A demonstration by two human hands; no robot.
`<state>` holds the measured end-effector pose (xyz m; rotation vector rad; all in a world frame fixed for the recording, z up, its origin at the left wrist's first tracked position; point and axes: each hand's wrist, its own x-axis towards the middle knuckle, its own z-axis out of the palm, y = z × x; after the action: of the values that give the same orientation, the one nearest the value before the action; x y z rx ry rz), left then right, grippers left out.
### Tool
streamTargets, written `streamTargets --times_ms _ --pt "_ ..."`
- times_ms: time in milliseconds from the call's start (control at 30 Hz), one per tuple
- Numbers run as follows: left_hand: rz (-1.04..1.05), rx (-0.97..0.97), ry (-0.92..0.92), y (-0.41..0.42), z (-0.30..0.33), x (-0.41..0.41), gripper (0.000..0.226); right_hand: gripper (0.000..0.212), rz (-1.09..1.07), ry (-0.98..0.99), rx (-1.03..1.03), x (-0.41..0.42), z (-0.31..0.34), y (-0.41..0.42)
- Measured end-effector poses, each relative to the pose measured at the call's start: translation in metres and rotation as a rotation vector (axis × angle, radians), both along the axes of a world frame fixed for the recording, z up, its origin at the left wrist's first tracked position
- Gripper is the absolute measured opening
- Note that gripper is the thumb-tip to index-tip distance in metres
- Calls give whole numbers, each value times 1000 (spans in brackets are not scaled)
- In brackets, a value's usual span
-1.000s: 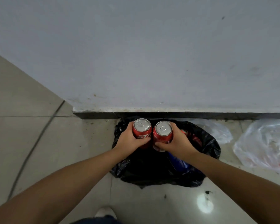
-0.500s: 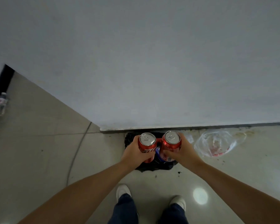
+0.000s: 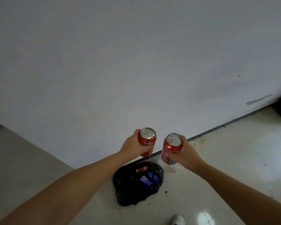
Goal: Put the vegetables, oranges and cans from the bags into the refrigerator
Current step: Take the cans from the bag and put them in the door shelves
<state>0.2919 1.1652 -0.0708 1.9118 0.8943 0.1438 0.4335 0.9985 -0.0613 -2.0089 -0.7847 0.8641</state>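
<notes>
Now that I've stood up, my left hand [image 3: 133, 147] and right hand [image 3: 184, 153] each grip a can [image 3: 147, 141], lifted well above the bag [image 3: 130, 184] below them; fridge next.

The black bag [image 3: 137, 184] lies open-mouthed on the floor [image 3: 225, 168], and everything is placed from it. Above its mouth the air is free; blue cans [image 3: 147, 180] and a red can [image 3: 141, 169] fill the opening. Just behind the bag a white wall [image 3: 136, 62] blocks any reach further back. Higher up, the left hand [image 3: 133, 147] and right hand [image 3: 184, 154] each hold a red can in their grip, apart, with a gap between. Right of the bag, tile is bare. A white shoe [image 3: 178, 220] stands nearer the person, right.
</notes>
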Motion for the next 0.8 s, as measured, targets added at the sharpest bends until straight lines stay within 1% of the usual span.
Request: streamTargets --times_ms 100,200,367,467,600,800 --pt "-109 30 -35 -17 29 21 74 71 -133 11 58 -5 26 -37" --pt "-250 66 -48 -50 50 49 72 67 -261 -1 110 -8 47 -90" --pt "-520 63 -122 -151 76 96 66 66 -529 -110 112 -13 75 -210" --pt "-690 58 -147 -234 85 122 63 65 -698 -161 109 -24 88 -297" --pt "-894 31 -168 -370 90 140 66 62 -926 -191 95 -57 90 -427" --pt "-1138 -65 -153 -588 86 117 63 60 -1151 -214 -4 -129 91 -623"
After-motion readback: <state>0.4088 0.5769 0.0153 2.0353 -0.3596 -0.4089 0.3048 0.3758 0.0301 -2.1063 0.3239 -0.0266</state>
